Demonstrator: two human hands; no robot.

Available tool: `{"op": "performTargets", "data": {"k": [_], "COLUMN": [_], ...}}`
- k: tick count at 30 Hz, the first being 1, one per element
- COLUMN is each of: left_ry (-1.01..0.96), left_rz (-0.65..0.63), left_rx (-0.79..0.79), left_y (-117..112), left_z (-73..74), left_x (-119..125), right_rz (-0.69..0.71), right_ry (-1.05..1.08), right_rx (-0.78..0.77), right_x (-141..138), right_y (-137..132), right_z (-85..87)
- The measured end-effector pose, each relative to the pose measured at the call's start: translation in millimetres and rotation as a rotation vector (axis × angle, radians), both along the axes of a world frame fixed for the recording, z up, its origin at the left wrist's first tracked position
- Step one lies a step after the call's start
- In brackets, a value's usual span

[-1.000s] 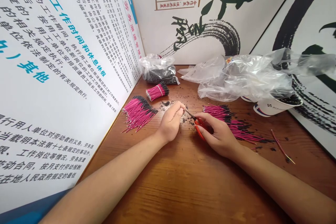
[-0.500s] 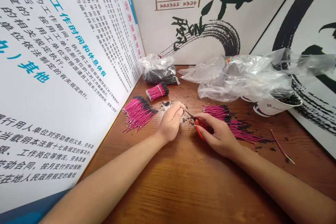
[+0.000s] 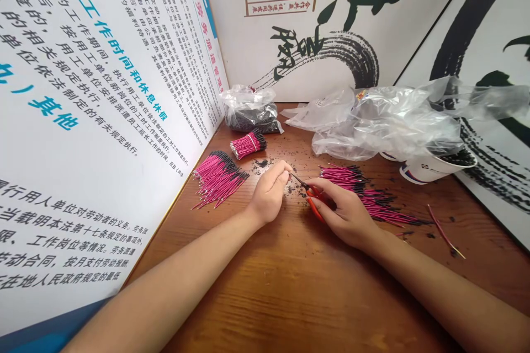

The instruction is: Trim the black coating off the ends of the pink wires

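My right hand [image 3: 342, 207] grips small scissors [image 3: 316, 202] by their red-orange handles, with the dark blades pointing left. The blade tips reach the fingertips of my left hand [image 3: 271, 190]. That hand is closed, thumb pressed against the fingers; what it pinches is hidden behind them. Left of it lies a fanned pile of pink wires [image 3: 219, 179] with black ends. Behind that pile is a bundle of pink wires [image 3: 248, 144] held by a white band. Just beyond my right hand, more pink wires [image 3: 342, 176] with black ends lie spread out.
Black scraps [image 3: 261, 164] litter the wooden table [image 3: 265, 298]. A plastic bag [image 3: 252, 110] with dark contents stands at the back left. Clear plastic bags [image 3: 385, 121] lie behind on the right, over a white paper cup [image 3: 434, 168] of black pieces. A single wire [image 3: 445, 231] lies at right. Printed panels enclose the table.
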State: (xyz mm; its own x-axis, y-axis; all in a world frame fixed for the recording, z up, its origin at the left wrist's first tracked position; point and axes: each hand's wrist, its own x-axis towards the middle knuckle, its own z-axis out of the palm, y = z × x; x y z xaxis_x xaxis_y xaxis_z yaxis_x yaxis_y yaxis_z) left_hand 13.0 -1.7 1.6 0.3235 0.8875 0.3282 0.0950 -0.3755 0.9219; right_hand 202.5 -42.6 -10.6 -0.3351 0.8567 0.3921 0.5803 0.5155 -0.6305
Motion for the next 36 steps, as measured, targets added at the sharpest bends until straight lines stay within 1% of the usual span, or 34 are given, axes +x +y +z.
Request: {"op": "performTargets", "data": {"k": [7,14,27,36], "left_ry": [-0.014,-0.052,-0.018,-0.007], "left_rz": [-0.007,-0.006,0.000,0.015], "left_rx": [-0.012,-0.026,-0.035,-0.023], "left_y": [-0.2,0.1,-0.1,0.2], "left_z": [0.5,-1.4,-0.7,-2.0], "left_x": [0.1,0.4,0.2,0.1], "right_rz": [-0.036,-0.026,-0.019,-0.014], "right_ry": [0.013,0.010,0.019,0.012], "right_rx": [0.022,-0.013,-0.028,-0.007], "right_x": [-1.1,-1.6,-2.2,-2.1], "right_y": [-0.2,-3.2,-3.1,-2.4], "right_z": [1.1,3.2,3.6,4.4]}}
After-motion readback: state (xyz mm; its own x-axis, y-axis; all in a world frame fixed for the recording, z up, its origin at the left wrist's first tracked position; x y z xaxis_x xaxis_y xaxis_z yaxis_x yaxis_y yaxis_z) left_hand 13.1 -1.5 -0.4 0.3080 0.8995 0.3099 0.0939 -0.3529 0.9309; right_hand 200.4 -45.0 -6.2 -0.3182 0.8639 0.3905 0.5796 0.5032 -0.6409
